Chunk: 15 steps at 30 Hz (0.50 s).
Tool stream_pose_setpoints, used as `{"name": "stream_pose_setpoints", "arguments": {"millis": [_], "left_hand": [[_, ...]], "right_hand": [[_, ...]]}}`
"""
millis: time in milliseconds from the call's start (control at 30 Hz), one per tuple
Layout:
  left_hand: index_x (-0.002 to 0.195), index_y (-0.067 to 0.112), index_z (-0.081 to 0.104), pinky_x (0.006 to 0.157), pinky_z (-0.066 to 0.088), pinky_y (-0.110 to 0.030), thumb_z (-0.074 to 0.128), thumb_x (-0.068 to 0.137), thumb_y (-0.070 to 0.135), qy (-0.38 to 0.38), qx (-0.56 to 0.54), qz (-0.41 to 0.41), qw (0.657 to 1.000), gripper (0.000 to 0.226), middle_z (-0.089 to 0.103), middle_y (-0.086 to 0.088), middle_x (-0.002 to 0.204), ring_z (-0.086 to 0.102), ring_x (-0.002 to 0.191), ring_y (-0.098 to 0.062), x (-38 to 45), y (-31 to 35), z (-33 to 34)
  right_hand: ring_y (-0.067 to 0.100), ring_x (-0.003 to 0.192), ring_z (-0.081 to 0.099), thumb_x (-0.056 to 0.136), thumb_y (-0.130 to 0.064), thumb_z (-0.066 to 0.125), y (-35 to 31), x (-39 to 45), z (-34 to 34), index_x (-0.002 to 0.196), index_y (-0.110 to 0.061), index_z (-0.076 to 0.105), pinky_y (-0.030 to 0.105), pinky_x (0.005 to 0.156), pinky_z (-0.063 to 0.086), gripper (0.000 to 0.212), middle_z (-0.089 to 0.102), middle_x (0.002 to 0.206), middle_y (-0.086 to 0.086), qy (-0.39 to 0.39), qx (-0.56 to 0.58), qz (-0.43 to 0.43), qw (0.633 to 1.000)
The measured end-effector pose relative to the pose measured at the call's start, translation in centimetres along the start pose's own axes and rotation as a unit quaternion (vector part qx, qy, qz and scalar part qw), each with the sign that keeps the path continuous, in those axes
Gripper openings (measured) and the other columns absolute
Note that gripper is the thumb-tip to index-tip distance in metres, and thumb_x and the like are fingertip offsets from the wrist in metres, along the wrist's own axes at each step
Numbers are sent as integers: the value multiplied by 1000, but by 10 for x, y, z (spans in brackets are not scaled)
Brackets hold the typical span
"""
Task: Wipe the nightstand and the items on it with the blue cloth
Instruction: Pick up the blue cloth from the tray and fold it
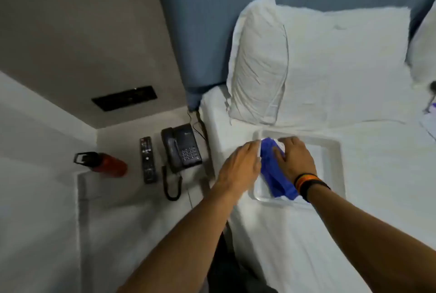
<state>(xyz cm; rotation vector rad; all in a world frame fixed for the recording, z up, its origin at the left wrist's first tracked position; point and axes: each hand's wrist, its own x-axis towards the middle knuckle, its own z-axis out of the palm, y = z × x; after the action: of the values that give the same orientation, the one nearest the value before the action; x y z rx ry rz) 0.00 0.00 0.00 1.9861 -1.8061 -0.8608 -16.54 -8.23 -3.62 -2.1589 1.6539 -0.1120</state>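
My right hand [295, 158] presses the blue cloth [274, 170] flat into the white tray [330, 151] on the bed [354, 222]; my left hand [240, 165], fingers curled, steadies its nine-o'clock rim. The soft mattress could let the tray tip. At nine o'clock, the nightstand [118, 193], phone [180, 148], remote [148, 160] and bottle [103, 165] wait.

I stand in a hotel-style bedroom: a white-sheeted bed [306, 233] with plump pillows [259, 63] against a blue padded headboard [200, 21] at upper right, and at centre left a nightstand [113, 198] carrying a corded phone [180, 148] and remote [148, 159].
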Motion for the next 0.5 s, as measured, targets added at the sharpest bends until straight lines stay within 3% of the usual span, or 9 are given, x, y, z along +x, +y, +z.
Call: {"name": "stream_pose_setpoints", "arguments": {"millis": [67, 133, 233, 300, 400, 500], "left_hand": [[151, 8, 47, 107, 50, -43, 48, 107, 11, -34, 4, -4, 999, 44, 59, -14, 148, 59, 129, -33, 24, 8, 28], [153, 10, 45, 105, 51, -43, 47, 106, 6, -67, 40, 2, 997, 47, 59, -15, 147, 60, 129, -33, 50, 13, 55], [163, 5, 26, 124, 32, -39, 46, 103, -2, -86, 163, 80, 979, 63, 40, -17, 164, 40, 150, -32, 98, 6, 89], [162, 1, 22, 128, 22, -43, 34, 103, 0, -89, 302, 142, 938, 61, 34, -19, 166, 34, 152, -35, 126, -4, 106], [152, 3, 42, 126, 27, -47, 40, 104, 9, -116, 442, 173, 872, 49, 51, -15, 151, 47, 140, -35, 138, -12, 125], [135, 10, 58, 122, 30, -46, 52, 101, 14, -142, 460, 177, 859, 34, 58, -11, 135, 48, 133, -35, 141, -2, 125]], "right_hand": [[28, 113, 57, 97, -38, 49, 27, -8, 13, 127, -17, 59, 41, 87, 50, 38, 59, 127, 7, -15, 29, 75, 997], [29, 117, 55, 96, -36, 54, 55, -16, 34, 131, -16, 58, 40, 90, 49, 40, 57, 131, 9, -34, 37, 127, 991], [30, 111, 56, 91, -36, 61, 81, -11, 62, 126, -18, 60, 41, 89, 52, 40, 59, 123, 9, -34, 50, 153, 986], [29, 107, 58, 87, -36, 67, 89, -4, 76, 120, -19, 62, 41, 85, 54, 38, 60, 116, 7, -10, 47, 158, 986], [24, 95, 62, 82, -32, 74, 94, 3, 82, 115, -21, 63, 37, 82, 54, 37, 64, 106, 1, -9, 116, 204, 972], [20, 80, 66, 79, -25, 77, 96, 10, 75, 93, -20, 67, 32, 76, 55, 18, 68, 84, -6, -48, 194, 247, 948]]}}
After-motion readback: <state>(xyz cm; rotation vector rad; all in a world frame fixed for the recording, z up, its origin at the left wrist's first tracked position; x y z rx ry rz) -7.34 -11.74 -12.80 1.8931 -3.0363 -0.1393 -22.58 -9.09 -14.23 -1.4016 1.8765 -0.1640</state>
